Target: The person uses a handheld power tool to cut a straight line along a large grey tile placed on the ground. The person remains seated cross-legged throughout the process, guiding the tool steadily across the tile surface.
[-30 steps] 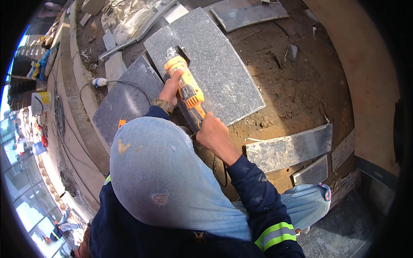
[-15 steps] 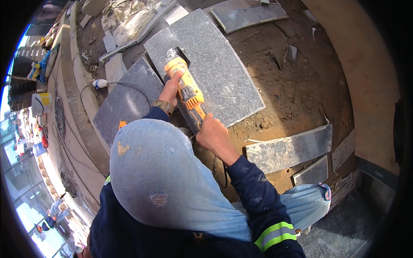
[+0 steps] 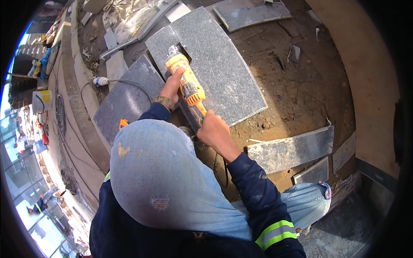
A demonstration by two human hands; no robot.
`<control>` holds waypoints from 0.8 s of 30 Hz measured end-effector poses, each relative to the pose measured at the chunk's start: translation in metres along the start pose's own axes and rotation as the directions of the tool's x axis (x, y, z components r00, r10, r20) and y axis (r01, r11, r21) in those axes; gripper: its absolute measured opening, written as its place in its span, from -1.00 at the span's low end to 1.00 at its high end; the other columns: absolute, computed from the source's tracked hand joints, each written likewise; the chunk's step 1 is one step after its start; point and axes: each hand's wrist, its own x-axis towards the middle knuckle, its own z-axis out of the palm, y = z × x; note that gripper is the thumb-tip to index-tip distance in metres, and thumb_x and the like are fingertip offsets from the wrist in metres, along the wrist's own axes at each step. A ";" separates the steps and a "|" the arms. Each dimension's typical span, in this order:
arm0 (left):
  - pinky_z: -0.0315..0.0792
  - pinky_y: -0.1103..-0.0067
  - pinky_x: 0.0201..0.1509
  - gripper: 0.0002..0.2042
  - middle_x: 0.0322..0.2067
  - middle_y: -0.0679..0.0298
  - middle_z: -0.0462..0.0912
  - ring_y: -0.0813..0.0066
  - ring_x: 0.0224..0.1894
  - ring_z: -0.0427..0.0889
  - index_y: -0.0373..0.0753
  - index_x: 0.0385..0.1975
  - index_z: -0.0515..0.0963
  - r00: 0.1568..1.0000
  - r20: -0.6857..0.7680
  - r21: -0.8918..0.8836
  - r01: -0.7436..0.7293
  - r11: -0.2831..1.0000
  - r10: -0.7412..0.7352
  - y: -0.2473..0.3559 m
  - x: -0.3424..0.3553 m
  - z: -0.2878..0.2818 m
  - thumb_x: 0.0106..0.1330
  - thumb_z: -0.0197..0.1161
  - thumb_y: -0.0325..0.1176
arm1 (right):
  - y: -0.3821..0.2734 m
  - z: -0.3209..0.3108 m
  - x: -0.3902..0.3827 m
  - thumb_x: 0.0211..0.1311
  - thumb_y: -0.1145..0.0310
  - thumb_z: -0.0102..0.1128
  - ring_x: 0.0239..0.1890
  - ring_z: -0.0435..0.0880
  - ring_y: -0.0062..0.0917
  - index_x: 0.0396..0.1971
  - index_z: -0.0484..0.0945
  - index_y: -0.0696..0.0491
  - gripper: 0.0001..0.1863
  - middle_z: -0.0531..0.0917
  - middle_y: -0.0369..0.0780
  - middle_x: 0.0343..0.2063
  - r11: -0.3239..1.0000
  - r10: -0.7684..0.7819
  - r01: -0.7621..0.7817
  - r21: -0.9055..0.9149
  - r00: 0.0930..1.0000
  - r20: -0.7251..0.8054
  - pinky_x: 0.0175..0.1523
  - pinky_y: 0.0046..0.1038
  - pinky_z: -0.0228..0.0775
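A yellow-orange grinder (image 3: 194, 91) lies slantwise over the left part of a large grey slab (image 3: 230, 71), its head pointing away from the person; whether its disc touches the stone cannot be told. The left hand (image 3: 173, 84) is wrapped around the grinder's body just behind the head, thumb on top. The right hand (image 3: 214, 130) is closed around the rear handle.

Just left of the large slab lies a second grey slab (image 3: 124, 94), crossed by a cable (image 3: 137, 84) with a white and blue plug (image 3: 101, 81) at its far end. The person's denim-covered knee (image 3: 148, 159) rises in front of the hands. To the right, on bare soil (image 3: 288, 101), lies a long stone strip (image 3: 294, 147), with a smaller piece (image 3: 313, 173) just below it.

Farther left stands a pale bucket (image 3: 41, 103) with a yellow part; its contents cannot be made out. A coil of cord (image 3: 60, 116) lies near it. Beyond the slabs is a crumpled pale sheet (image 3: 129, 19).
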 end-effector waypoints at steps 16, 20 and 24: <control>0.58 0.46 -0.15 -0.59 -0.31 0.25 0.66 0.42 -0.31 0.68 -0.30 -0.11 0.52 1.000 -0.016 -0.011 -0.014 1.000 0.014 -0.003 -0.009 0.005 0.32 0.19 -0.04 | 0.004 0.006 -0.003 -0.03 0.47 0.22 -0.25 0.68 0.02 -0.24 0.38 0.24 -0.67 0.64 0.10 -0.38 0.998 0.000 0.000 -0.060 1.000 0.012 -0.12 -0.08 0.52; 0.58 0.47 -0.16 -0.60 -0.32 0.24 0.67 0.43 -0.32 0.68 -0.31 -0.10 0.52 0.999 -0.019 -0.014 -0.044 0.999 0.044 -0.007 -0.006 0.005 0.33 0.17 -0.06 | 0.002 0.000 -0.004 0.03 0.46 0.16 -0.26 0.65 0.10 -0.27 0.39 0.30 -0.71 0.62 0.19 -0.38 0.999 -0.010 0.010 -0.034 1.000 0.005 -0.11 -0.05 0.50; 0.58 0.48 -0.18 -0.62 -0.33 0.24 0.67 0.42 -0.33 0.68 -0.30 -0.12 0.53 0.998 -0.027 -0.018 -0.049 0.999 0.049 -0.005 -0.004 0.007 0.34 0.16 -0.07 | 0.004 0.002 -0.002 0.03 0.45 0.17 -0.26 0.66 0.08 -0.26 0.39 0.29 -0.70 0.62 0.19 -0.38 0.999 -0.012 0.012 -0.048 1.000 -0.005 -0.12 -0.05 0.50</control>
